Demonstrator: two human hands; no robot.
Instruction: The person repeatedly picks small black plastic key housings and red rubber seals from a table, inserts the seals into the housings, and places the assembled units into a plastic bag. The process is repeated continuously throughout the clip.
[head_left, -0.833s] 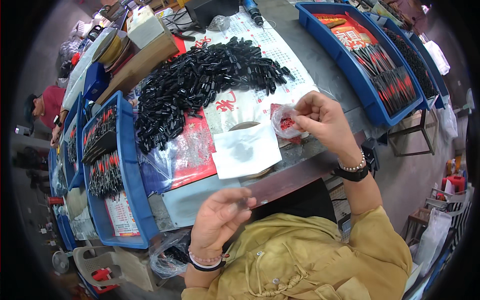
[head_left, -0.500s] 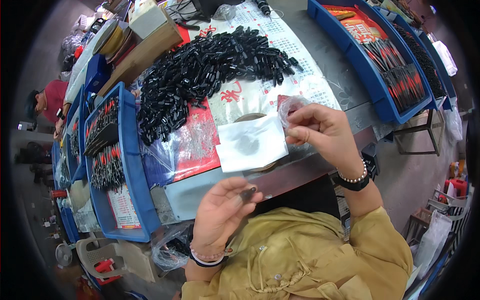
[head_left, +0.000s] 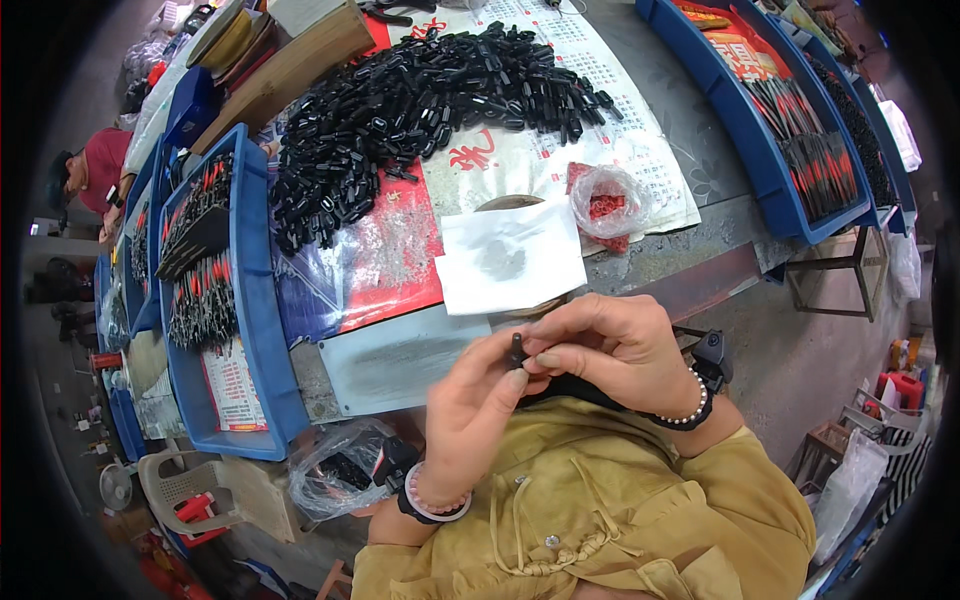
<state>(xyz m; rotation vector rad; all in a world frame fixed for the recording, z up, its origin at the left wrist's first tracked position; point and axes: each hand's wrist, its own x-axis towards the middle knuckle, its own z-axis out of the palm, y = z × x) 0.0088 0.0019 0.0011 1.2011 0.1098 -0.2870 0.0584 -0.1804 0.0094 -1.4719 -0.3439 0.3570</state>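
Note:
A small dark plastic piece [head_left: 517, 350] stands upright in the fingertips of my left hand [head_left: 464, 410], above the near edge of the table. Beside it, my right hand [head_left: 615, 350] is closed in a pinch, its fingertips meeting those of the left. Whatever the right fingers hold is too small or hidden to make out. Just beyond both hands lies a sheet of white paper [head_left: 465, 285] with a grey smudge, over a round disc. A clear plastic ring-shaped wrap [head_left: 634, 205] with small red bits inside sits right of the paper. Farther back spreads a large heap of glossy black pieces [head_left: 420, 125].
Blue trays [head_left: 262, 300] with black-and-red parts flank the table at left, and another blue tray [head_left: 735, 130] stands at right. A wooden block [head_left: 285, 75] lies at the back left. Another person [head_left: 100, 175] is at far left. A beige chair [head_left: 200, 490] stands lower left.
My right hand has left the plastic wrap and come down-left to meet my left hand. The left hand has shifted slightly right, and its dark piece now points upright. The view has tilted a little.

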